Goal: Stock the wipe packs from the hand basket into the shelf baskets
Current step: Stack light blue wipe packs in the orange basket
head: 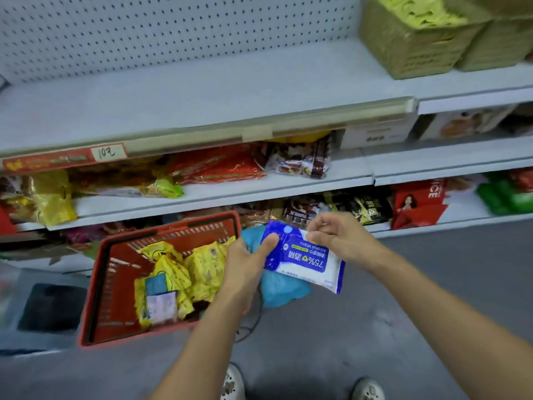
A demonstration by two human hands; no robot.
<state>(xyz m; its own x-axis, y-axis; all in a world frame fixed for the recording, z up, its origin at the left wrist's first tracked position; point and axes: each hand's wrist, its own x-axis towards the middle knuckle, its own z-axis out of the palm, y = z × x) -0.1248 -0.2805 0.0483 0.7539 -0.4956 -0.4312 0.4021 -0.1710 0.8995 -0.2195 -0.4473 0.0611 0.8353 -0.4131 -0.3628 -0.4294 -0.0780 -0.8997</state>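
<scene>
Fingertips of the right hand pinch the far edge of the wipe pack; the left hand presses its thumb on the other end, fingers hidden beneath. Just left of them sits the hand basket, shelf baskets well above. Light pinch, slick wrapper: it could slip.

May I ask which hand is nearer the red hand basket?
Left. The left hand is beside the right rim of the red hand basket; the right hand pinches the blue wipe pack farther right.
</scene>
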